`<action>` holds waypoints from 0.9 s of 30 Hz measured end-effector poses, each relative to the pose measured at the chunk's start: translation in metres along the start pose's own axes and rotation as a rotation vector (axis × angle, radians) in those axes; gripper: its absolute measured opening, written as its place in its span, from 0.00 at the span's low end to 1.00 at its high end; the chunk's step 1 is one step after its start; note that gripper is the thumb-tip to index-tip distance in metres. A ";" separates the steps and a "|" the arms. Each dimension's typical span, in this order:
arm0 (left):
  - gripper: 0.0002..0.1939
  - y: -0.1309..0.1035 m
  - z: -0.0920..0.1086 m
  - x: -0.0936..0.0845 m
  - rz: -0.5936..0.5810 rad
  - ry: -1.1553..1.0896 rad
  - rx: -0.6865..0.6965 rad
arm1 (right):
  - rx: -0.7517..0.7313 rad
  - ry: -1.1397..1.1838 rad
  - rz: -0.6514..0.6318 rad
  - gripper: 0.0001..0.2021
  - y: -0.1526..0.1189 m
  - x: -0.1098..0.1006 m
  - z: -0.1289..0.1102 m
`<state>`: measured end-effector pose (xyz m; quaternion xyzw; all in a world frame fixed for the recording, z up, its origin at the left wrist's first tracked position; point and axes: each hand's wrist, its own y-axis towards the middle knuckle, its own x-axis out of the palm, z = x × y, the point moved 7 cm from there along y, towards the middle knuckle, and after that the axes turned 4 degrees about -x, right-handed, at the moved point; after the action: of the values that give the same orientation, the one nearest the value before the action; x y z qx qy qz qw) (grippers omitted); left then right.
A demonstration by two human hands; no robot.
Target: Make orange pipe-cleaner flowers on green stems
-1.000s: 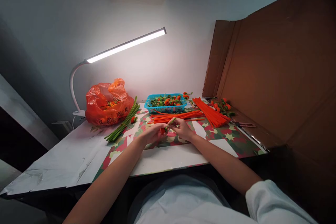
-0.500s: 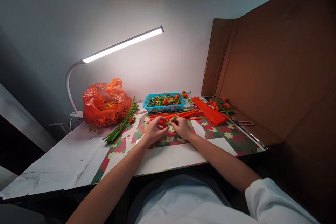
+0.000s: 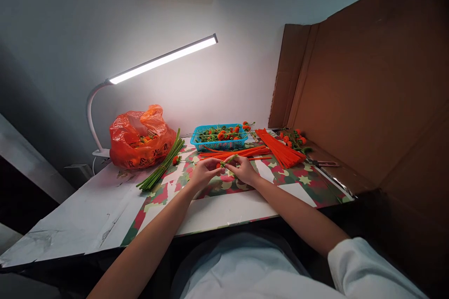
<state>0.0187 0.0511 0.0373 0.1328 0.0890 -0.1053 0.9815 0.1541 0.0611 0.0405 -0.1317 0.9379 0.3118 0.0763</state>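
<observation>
My left hand (image 3: pixel 205 172) is closed, its thumb and fingertips pinching a small orange pompom flower (image 3: pixel 219 165) with green at its base. Right beside it, my right hand (image 3: pixel 245 171) pinches a narrow green strip (image 3: pixel 231 158) against the flower's green base. The fingertips of both hands nearly touch, and they hide part of the flower and strip. Just beyond the hands lie loose orange pipe cleaners (image 3: pixel 238 153). Left of my left hand, another orange flower (image 3: pixel 176 160) with a thin stem rests on the patterned table covering.
A blue basket (image 3: pixel 219 145) of orange flowers stands behind. Farther left are a green stem bundle (image 3: pixel 162 167) and a red plastic bag (image 3: pixel 140 140) under a lit lamp (image 3: pixel 164 60). Rightward lie an orange pipe-cleaner bundle (image 3: pixel 280 148), more flowers (image 3: pixel 293 139) and a cutter (image 3: pixel 327 164) near cardboard (image 3: pixel 365 79).
My left fingers have straightened and drawn closer together around the flower. My right fingers have shifted slightly left along the green strip. The things on the table stay in place.
</observation>
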 end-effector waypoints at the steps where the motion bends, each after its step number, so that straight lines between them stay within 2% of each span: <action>1: 0.18 0.000 0.000 0.001 -0.020 -0.013 -0.017 | 0.000 -0.002 -0.003 0.08 0.000 0.000 -0.001; 6: 0.16 0.000 -0.003 0.004 -0.071 -0.064 -0.057 | 0.019 -0.030 0.009 0.08 -0.002 0.000 -0.005; 13: 0.17 0.001 -0.013 0.008 0.006 -0.154 -0.030 | 0.069 -0.023 0.101 0.07 -0.001 0.001 0.004; 16: 0.18 0.001 -0.013 0.010 -0.031 -0.223 -0.086 | 0.054 -0.013 0.103 0.08 0.000 -0.002 0.001; 21: 0.18 0.001 -0.017 0.009 -0.123 -0.309 -0.226 | -0.002 0.001 0.036 0.07 -0.001 -0.004 -0.012; 24: 0.17 0.001 -0.017 0.004 -0.083 -0.333 -0.220 | -0.006 0.009 0.020 0.06 -0.002 -0.003 -0.013; 27: 0.18 0.000 -0.013 0.000 -0.008 -0.336 -0.158 | 0.012 0.020 0.034 0.05 -0.003 -0.003 -0.011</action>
<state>0.0168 0.0552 0.0252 0.0356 -0.0678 -0.1228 0.9895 0.1573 0.0530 0.0486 -0.1183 0.9426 0.3061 0.0622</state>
